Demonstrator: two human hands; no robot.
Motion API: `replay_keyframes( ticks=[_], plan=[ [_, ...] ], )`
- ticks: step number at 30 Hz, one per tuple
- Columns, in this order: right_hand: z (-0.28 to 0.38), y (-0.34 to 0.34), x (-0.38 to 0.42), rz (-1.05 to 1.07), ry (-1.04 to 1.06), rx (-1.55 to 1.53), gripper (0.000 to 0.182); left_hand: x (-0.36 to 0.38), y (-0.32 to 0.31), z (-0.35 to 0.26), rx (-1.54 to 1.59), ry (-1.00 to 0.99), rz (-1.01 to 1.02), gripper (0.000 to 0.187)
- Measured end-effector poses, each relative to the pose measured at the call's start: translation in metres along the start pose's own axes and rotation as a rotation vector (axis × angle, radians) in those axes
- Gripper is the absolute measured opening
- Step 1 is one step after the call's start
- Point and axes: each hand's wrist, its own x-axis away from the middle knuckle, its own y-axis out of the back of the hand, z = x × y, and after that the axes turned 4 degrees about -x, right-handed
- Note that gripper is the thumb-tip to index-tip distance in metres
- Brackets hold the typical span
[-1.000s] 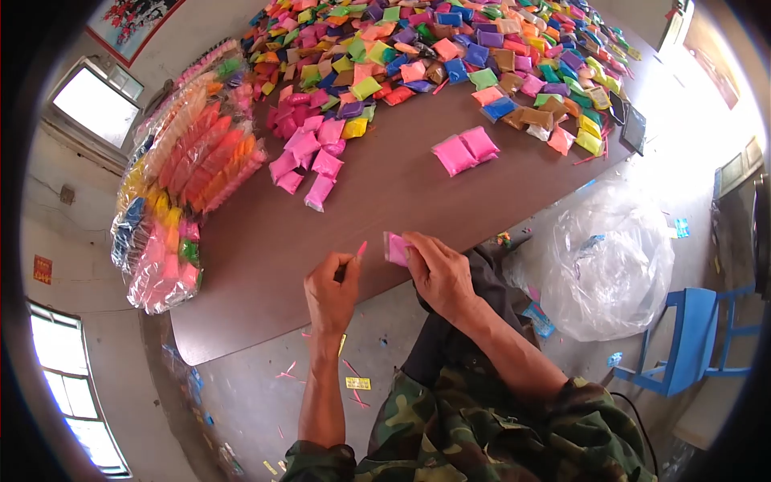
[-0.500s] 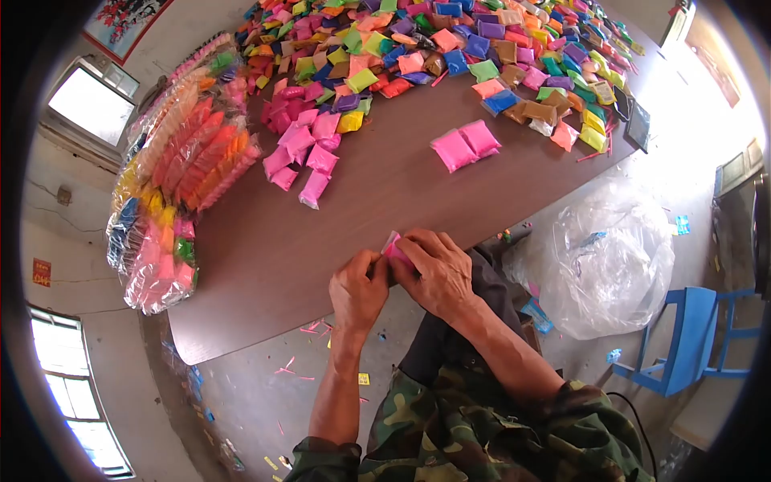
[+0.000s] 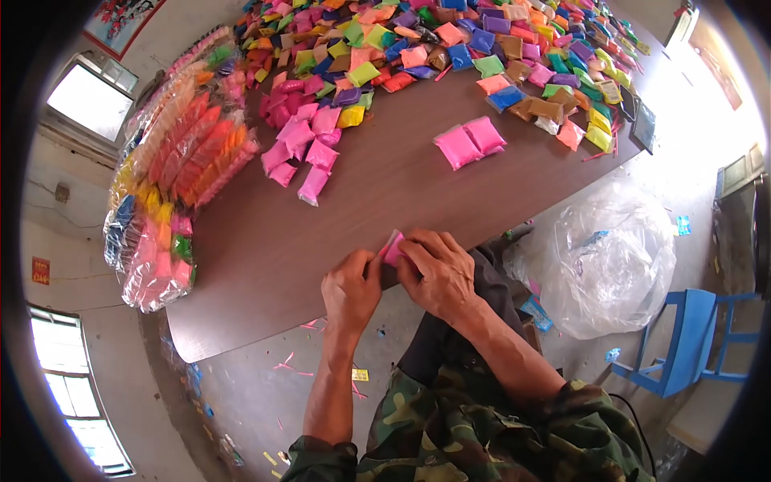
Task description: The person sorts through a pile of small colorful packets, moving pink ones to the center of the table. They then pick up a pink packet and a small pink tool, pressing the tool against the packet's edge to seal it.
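Note:
A small pink packet [image 3: 393, 251] is pinched between my two hands, just over the near edge of the brown table [image 3: 265, 273]. My left hand [image 3: 352, 285] grips its left side between thumb and bent fingers. On the right side, my right hand [image 3: 438, 269] is closed over it, hiding part of the packet. Farther back on the table lie a pair of pink packets [image 3: 470, 143] side by side. To their left is a loose group of pink packets [image 3: 301, 149].
Many coloured packets [image 3: 418, 56] heap across the far side of the table. Clear bags of packets [image 3: 185, 161] line its left end. On the floor at right stand a large clear plastic bag [image 3: 610, 257] and a blue chair [image 3: 683, 337]. Scraps [image 3: 289, 363] litter the floor.
My left hand has shifted slightly left, and more of the pink packet shows between my hands. My right hand stays nearly in place. The view has moved a little.

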Motion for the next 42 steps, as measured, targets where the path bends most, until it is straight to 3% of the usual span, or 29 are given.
replay_keyframes(
  ticks=[4,7,10,16,22,31,34,42],
  plan=[
    [0.0,-0.002,0.002,-0.012,0.01,0.002,0.026,-0.017,-0.003,0.002,-0.061,-0.114,-0.048,0.013],
    [-0.002,-0.001,0.002,-0.009,0.013,-0.017,0.026,-0.024,0.001,-0.002,0.041,-0.03,0.021,0.015],
    [-0.003,0.0,0.002,-0.01,0.02,-0.024,0.026,-0.029,-0.003,-0.016,0.104,-0.103,0.018,0.018],
    [-0.002,0.002,0.0,-0.001,0.03,-0.02,0.027,-0.053,-0.012,0.0,-0.091,-0.261,0.067,0.018],
    [-0.005,0.0,0.004,-0.022,0.037,-0.034,0.027,-0.052,-0.001,-0.011,-0.03,-0.137,0.102,0.02],
    [-0.004,0.001,0.002,-0.007,0.039,-0.016,0.025,-0.053,-0.012,0.006,-0.136,-0.227,0.037,0.013],
    [-0.006,0.0,0.005,-0.03,0.037,-0.027,0.024,-0.039,0.002,0.001,-0.012,-0.074,0.06,0.014],
    [-0.003,-0.003,0.005,-0.047,0.03,-0.025,0.023,0.002,0.012,0.015,-0.104,-0.017,-0.001,0.015]
  ],
)
